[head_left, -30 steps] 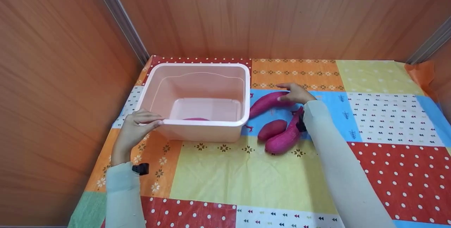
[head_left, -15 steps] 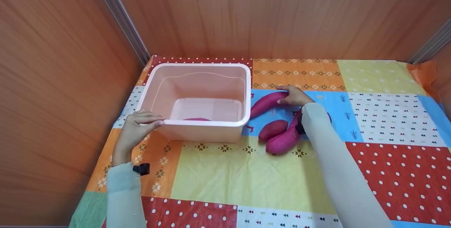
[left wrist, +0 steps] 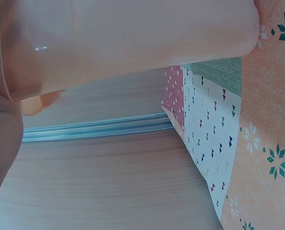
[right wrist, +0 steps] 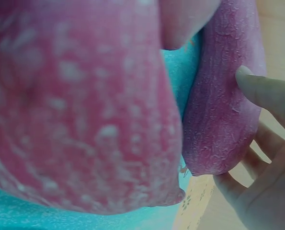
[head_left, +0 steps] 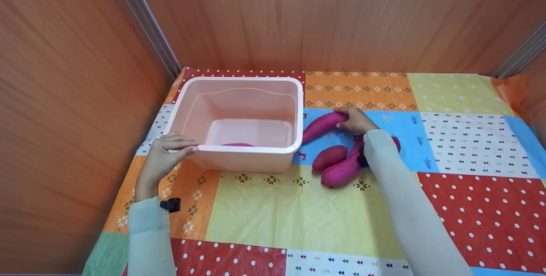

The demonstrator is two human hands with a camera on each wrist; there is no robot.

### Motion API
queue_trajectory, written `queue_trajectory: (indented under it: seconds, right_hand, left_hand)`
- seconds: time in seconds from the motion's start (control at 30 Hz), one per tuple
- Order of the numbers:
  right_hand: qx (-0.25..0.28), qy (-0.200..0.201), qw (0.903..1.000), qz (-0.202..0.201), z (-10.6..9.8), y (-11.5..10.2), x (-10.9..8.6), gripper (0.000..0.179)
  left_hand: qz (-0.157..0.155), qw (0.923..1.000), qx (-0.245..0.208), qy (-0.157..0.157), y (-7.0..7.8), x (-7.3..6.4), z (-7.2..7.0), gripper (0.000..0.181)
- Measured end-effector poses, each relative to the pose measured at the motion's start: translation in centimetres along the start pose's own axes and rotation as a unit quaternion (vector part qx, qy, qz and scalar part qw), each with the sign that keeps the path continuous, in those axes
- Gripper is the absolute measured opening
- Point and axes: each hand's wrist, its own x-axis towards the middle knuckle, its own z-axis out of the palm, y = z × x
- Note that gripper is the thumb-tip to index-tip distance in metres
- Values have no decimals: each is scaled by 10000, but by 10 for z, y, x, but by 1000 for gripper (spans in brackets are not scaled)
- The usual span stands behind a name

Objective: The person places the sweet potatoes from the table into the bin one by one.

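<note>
A pale pink plastic tub [head_left: 251,161] stands on the patterned cloth. At its front left corner, my left hand [head_left: 164,154] pinches the rim between thumb and fingers; the tub's side wall [left wrist: 132,38] fills the top of the left wrist view. Inside, a sliver of something magenta [head_left: 238,144] shows above the front rim. To the right of the tub lies a long purple-red sweet potato [head_left: 322,126]. My right hand [head_left: 356,121] grips its right end, with the thumb on the near side and the fingers round the far side, as the right wrist view shows.
A short sweet potato [head_left: 330,158] and a curved one [head_left: 343,172] lie side by side near my right wrist. Another one's end [head_left: 396,143] peeks out beyond the right sleeve. Wood-grain panels [head_left: 332,20] enclose the table at the back and sides.
My right hand has drawn slightly closer to the sweet potato's end, its fingers now lying closer round it. The left hand and the tub stay where they were.
</note>
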Motion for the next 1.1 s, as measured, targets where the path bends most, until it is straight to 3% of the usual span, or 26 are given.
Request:
queue_trajectory:
  seconds: [0.5, 0.83, 1.1]
  right_hand:
    - [-96, 40, 9998, 166, -1, 2, -1, 54]
    - [-42, 66, 9997, 243, -5, 0, -2, 56]
    - [19, 25, 9993, 378, -8, -4, -8, 55]
  left_hand:
    - [32, 10000, 94, -2, 0, 0, 0, 18]
    - [35, 9999, -115, 56, 0, 2, 1, 19]
    - [5, 10000, 59, 46, 2, 0, 1, 19]
